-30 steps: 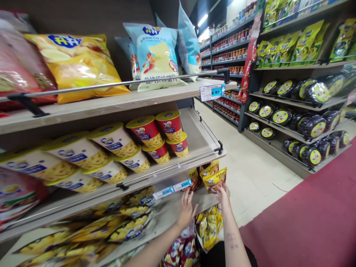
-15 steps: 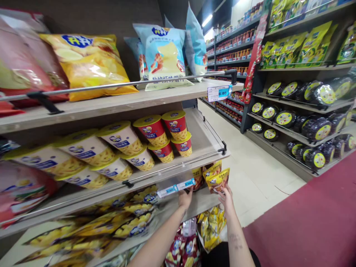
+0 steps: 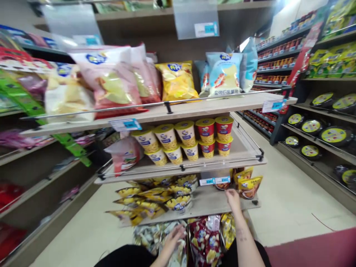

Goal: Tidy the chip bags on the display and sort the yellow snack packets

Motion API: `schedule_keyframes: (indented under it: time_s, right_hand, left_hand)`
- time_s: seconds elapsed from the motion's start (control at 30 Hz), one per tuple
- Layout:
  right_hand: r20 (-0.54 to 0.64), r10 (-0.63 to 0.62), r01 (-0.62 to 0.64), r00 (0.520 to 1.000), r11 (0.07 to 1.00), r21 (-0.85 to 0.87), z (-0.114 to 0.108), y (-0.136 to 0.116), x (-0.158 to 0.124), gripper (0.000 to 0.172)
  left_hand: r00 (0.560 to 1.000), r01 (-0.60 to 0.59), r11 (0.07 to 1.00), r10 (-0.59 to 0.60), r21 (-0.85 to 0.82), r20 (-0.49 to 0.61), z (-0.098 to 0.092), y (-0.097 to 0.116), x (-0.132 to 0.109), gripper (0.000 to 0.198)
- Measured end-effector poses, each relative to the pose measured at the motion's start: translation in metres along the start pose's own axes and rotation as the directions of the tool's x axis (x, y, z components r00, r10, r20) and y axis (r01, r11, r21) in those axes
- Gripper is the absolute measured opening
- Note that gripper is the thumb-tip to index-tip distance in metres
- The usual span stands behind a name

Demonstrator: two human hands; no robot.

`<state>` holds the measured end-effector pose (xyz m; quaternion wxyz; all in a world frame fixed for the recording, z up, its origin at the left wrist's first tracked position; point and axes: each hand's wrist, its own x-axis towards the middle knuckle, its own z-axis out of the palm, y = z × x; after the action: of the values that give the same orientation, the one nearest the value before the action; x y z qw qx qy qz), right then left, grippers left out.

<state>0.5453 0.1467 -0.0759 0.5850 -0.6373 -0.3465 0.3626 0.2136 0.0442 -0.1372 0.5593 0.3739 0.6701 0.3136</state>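
Observation:
My right hand rests on the lower shelf board, fingers just left of an upright yellow snack pouch and holding nothing. My left hand hangs lower, fingers spread over a pile of silvery and red snack bags at floor level; it grips nothing. A blue price tag hangs on the rail just above my right hand. Flat yellow chip bags lie on the same shelf to the left.
Paper snack cups fill the shelf above, behind a rail. Big chip bags stand on the top shelf. An aisle with pale floor runs to the right, lined by shelves of round dark packs. Another shelving row stands at the left.
My left hand dropped from the lower shelf to the bags near the floor. The right hand let go of the yellow pouch. The view pulled back and swung left.

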Motion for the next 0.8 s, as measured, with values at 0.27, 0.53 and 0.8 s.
schedule_keyframes:
  time_s: [0.27, 0.53, 0.8]
  right_hand:
    - [0.374, -0.016, 0.028, 0.927, 0.999, -0.027, 0.127, -0.004, -0.080, 0.042]
    - [0.301, 0.017, -0.015, 0.953, 1.000, -0.007, 0.164, 0.008, -0.126, 0.034]
    - [0.203, -0.023, 0.019, 0.979, 1.000, 0.024, 0.128, 0.009, -0.123, 0.041]
  left_hand:
    - [0.845, 0.180, 0.716, 0.238, 0.675, -0.478, -0.183, 0.004, -0.057, 0.059]
    - [0.829, 0.363, 0.612, 0.131, 0.702, -0.543, -0.193, 0.009, -0.071, 0.080]
    - [0.934, 0.163, 0.670, 0.133, 0.724, -0.333, -0.206, 0.010, -0.052, 0.073]
